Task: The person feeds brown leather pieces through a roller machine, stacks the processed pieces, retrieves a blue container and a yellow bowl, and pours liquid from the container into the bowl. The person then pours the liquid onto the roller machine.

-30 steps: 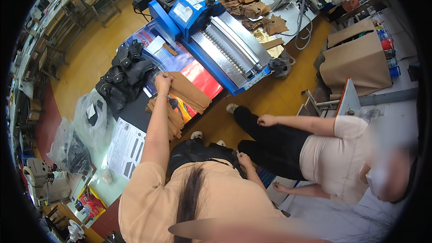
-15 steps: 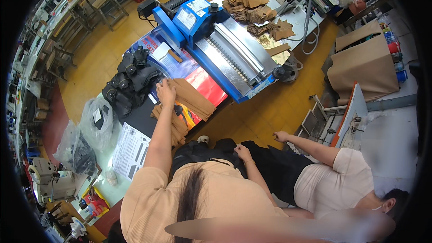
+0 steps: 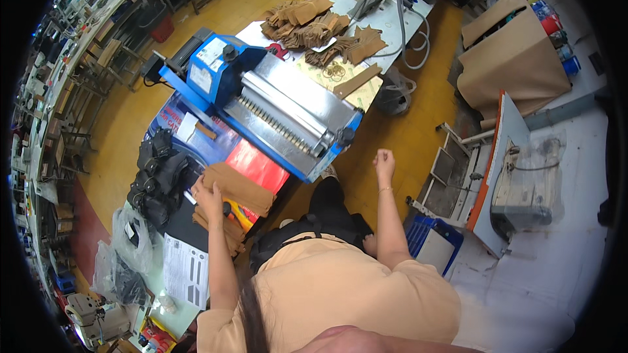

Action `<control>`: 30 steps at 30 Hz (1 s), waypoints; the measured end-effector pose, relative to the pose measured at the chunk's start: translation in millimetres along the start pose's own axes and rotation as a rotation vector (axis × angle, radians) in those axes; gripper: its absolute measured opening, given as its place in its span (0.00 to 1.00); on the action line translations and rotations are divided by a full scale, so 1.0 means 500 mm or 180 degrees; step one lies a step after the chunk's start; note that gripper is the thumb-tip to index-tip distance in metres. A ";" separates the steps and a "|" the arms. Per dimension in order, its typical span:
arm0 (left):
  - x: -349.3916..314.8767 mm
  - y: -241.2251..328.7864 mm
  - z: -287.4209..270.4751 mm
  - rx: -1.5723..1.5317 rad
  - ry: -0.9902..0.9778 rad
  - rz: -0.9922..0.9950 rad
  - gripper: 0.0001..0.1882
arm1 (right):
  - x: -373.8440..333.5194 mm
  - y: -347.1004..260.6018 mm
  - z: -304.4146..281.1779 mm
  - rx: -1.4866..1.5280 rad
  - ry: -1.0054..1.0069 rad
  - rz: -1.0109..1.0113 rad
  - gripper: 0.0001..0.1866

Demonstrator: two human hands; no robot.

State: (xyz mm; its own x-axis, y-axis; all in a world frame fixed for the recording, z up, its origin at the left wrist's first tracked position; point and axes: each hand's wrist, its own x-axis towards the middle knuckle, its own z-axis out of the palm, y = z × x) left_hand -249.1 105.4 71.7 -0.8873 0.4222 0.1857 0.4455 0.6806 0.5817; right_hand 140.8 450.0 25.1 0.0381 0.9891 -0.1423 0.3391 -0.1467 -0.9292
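Head view: right fingers (image 3: 385, 154) have swung outward.

The right hand (image 3: 384, 157), earlier low at the lap, is now raised and out over the yellow floor (image 3: 418, 117). The co-worker's upper body has gone from the right side, leaving a blue crate (image 3: 451, 240) in plain sight. The view has swung too, placing the blue-framed roller machine (image 3: 271, 119) farther left.

1. Blue machine (image 3: 281, 108) stands between the left grip (image 3: 208, 199) and far brown stacks (image 3: 314, 25).
2. Black bundles (image 3: 157, 180) crowd the left grip's outer side.
3. Open air surrounds the right grip (image 3: 384, 159) above the yellow floor (image 3: 418, 127).
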 end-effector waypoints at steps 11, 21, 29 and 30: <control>-0.069 0.275 0.136 -0.0647 0.1065 -0.1554 0.26 | 0.425 -0.242 0.206 -0.2594 -0.1386 -0.2926 0.19; -0.053 0.444 0.158 -0.0531 0.1570 -0.1669 0.24 | 0.514 -0.222 0.220 -0.2376 -0.1890 -0.3920 0.13; -0.012 0.448 0.156 -0.0836 0.1668 -0.1658 0.25 | 0.521 -0.319 0.204 -0.1685 -0.2808 -0.3324 0.04; -0.011 0.451 0.158 -0.0909 0.1631 -0.1706 0.26 | 0.516 -0.345 0.198 -0.1455 -0.2893 -0.3017 0.05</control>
State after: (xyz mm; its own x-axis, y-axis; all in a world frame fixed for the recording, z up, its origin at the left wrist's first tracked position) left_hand -134.6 303.9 139.3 -0.9475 -0.2947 0.1240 -0.0439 0.5040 0.8626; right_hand -0.9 729.4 114.9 -0.9347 0.3271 0.1392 0.1722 0.7593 -0.6275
